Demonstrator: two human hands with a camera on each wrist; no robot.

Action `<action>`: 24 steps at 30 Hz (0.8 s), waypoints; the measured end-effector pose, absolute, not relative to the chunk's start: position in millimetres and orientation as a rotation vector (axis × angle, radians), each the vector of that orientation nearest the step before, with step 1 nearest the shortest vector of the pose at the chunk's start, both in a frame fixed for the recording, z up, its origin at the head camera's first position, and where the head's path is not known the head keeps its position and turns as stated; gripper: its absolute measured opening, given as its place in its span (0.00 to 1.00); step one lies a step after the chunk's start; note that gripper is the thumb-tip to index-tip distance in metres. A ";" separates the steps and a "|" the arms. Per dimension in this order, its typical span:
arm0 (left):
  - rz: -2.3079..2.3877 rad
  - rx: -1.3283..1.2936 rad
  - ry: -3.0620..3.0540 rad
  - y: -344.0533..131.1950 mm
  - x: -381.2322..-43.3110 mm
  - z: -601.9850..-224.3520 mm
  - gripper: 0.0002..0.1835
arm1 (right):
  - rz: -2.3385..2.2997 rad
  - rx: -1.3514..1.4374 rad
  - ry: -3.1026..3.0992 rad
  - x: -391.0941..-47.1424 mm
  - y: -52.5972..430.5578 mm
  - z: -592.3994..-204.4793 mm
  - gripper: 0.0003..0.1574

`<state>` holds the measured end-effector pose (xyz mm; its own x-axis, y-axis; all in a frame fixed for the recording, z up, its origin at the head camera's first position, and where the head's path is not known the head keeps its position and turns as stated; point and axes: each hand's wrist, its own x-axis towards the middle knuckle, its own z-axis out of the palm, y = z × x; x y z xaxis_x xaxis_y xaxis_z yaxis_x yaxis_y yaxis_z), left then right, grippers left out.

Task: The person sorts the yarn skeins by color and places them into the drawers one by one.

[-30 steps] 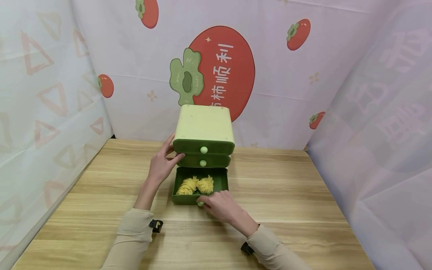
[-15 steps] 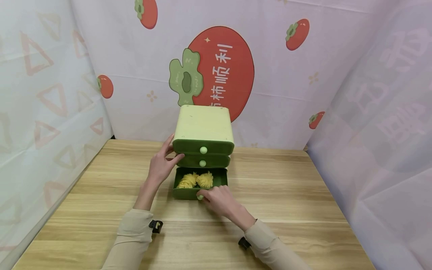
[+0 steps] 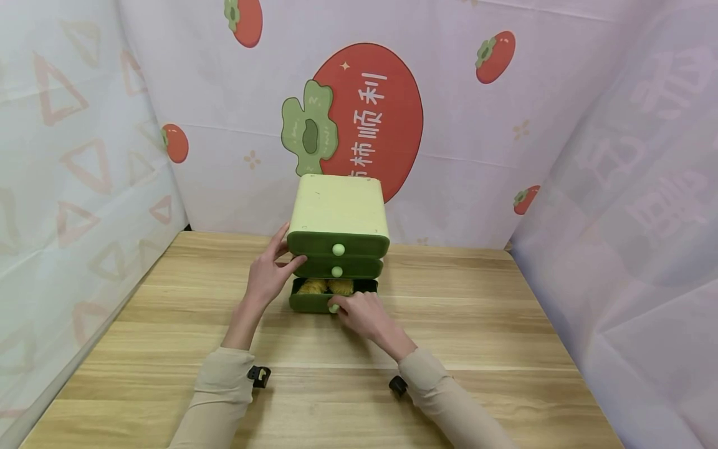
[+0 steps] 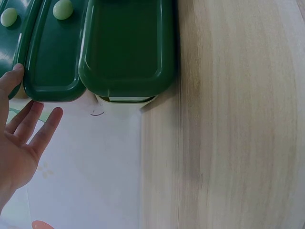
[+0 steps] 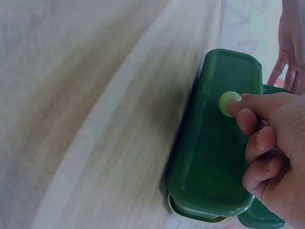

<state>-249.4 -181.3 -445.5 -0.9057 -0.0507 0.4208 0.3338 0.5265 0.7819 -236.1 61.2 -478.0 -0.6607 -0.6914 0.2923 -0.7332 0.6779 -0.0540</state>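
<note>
A small pale-green cabinet (image 3: pixel 339 202) with dark green drawers stands on the wooden table. Its bottom drawer (image 3: pixel 308 304) sticks out part way, and two yellow noodle-like bundles (image 3: pixel 311 286) show inside it. My right hand (image 3: pixel 367 315) is at that drawer's round pale knob (image 5: pixel 229 103), a digit against it and the other fingers curled beside the front. At the cabinet's left side my left hand (image 3: pixel 268 274) rests with fingers extended along the side and thumb by the drawer-front edge. The middle drawer (image 3: pixel 314 268) and top drawer (image 3: pixel 311 242) show only their fronts.
The wood-grain table (image 3: pixel 465 337) spreads around the cabinet. A white cloth backdrop (image 3: pixel 449 125) with printed red persimmons rises behind, and cloth side walls (image 3: pixel 84 187) flank the table.
My right hand has moved away from me along with the bottom drawer, which slid inward and now hides more of the yellow bundles. My left hand has stayed in place.
</note>
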 end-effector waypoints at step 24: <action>-1.346 -0.198 -2.377 -179.3 -250.6 -444.0 0.43 | 0.314 0.953 -2.737 -269.8 54.0 -482.7 0.12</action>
<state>-250.6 -179.3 -444.0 -0.9101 -0.0722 0.4081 0.3128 0.5262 0.7907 -269.8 54.0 -482.7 -0.7634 -0.5821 0.2799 -0.6304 0.7659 -0.1263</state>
